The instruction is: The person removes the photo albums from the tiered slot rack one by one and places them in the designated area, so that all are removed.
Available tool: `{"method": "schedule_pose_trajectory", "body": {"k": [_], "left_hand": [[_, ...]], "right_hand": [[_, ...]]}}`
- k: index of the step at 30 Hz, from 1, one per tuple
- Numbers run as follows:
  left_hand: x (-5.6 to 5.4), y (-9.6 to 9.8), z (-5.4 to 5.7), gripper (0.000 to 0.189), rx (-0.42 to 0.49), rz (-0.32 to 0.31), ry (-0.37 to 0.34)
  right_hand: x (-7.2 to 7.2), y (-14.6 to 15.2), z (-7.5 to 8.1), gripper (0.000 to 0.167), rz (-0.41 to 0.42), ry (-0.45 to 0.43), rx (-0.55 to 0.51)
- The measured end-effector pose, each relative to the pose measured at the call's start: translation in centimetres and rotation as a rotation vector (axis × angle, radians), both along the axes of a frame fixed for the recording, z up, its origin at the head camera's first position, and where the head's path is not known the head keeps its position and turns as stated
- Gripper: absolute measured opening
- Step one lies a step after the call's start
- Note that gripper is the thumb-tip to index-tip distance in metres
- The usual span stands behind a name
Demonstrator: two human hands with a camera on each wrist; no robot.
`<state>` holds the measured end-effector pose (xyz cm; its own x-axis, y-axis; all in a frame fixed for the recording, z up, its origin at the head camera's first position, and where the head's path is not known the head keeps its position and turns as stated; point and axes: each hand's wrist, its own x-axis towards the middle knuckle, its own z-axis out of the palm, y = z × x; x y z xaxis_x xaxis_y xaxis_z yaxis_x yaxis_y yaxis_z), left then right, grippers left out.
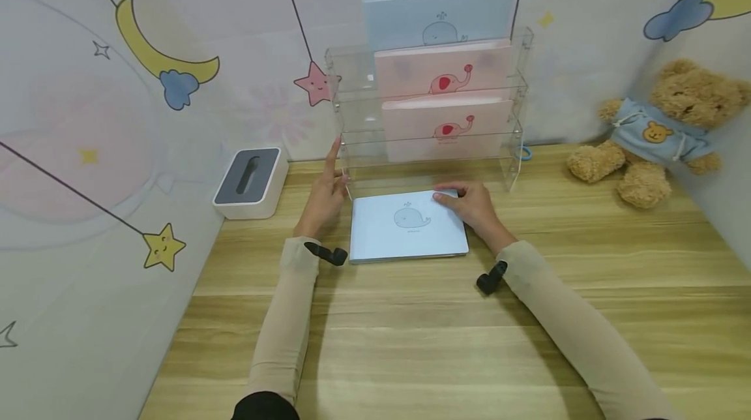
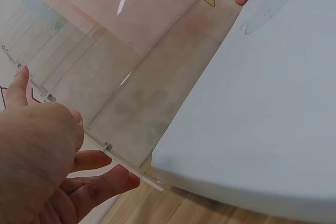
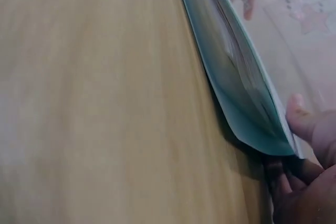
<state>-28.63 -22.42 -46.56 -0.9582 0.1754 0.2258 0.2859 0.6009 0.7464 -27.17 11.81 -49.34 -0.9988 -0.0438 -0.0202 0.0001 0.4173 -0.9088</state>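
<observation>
A light blue booklet (image 1: 405, 237) with a whale drawing lies in front of a clear acrylic rack (image 1: 366, 177). My right hand (image 1: 472, 208) pinches its far right corner, thumb on the cover and fingers underneath. Seen in the right wrist view, the booklet (image 3: 244, 85) is tilted with its edge slightly parted, showing inner pages. My left hand (image 1: 324, 201) touches the rack's left side with the index finger pointing up along it; the left wrist view shows the thumb and another finger stretched out near the rack's lower edge.
In the rack's tiers stand two pink booklets with elephants (image 1: 411, 74) (image 1: 411, 123) and a blue whale booklet (image 1: 393, 19). A white box with a grey inset (image 1: 249, 179) sits at left, a teddy bear (image 1: 663, 133) at right. Behind is a decorated wall (image 1: 252, 15).
</observation>
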Motion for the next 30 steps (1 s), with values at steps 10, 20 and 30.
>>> {"method": "schedule_pose_trajectory", "body": {"k": [10, 20, 30], "left_hand": [[-0.1, 0.3, -0.1, 0.087, -0.004, -0.019, 0.011], [-0.1, 0.2, -0.1, 0.087, -0.011, -0.022, 0.020], [0.1, 0.1, 0.1, 0.087, -0.016, -0.015, 0.014]], "right_hand": [[0.2, 2.5, 1.0, 0.040, 0.062, -0.018, 0.147], [1.3, 5.3, 2.1, 0.033, 0.075, 0.034, 0.129], [2.4, 7.0, 3.8, 0.044, 0.124, 0.062, 0.133]]}}
